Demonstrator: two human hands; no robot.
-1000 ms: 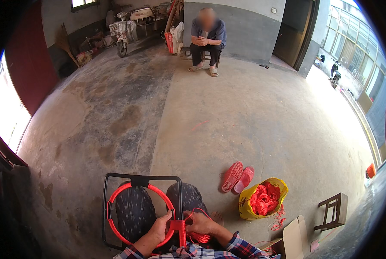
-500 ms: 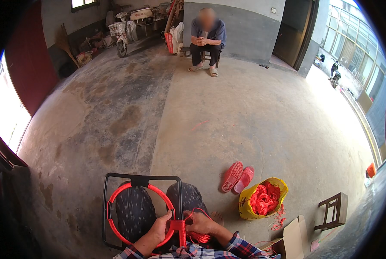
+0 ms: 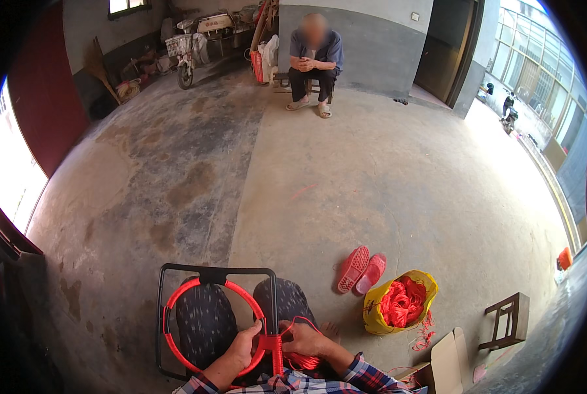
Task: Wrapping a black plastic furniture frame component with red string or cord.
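A black rectangular frame (image 3: pixel 273 289) with a ring (image 3: pixel 246 293) inside it rests across my lap. Red cord is wound round most of the ring, with black left bare in places, and also round the lower right side of the frame. My left hand (image 3: pixel 244 347) is closed on the ring's right side, thumb on top, beside a red-wrapped joint (image 3: pixel 270 342). Just right of that joint, my right hand (image 3: pixel 301 339) pinches red cord (image 3: pixel 304 319), which loops above the fingers. A loose bundle of red cord (image 3: pixel 301 360) hangs under that hand; its fingertips are partly hidden.
A yellow bag (image 3: pixel 374 314) full of red cord stands to my right, near a pair of red slippers (image 3: pixel 356 270). Farther right are an open cardboard box (image 3: pixel 447 361) and a small wooden stool (image 3: pixel 518 320). A seated person (image 3: pixel 316 56) and a parked scooter (image 3: pixel 185 69) are across the room.
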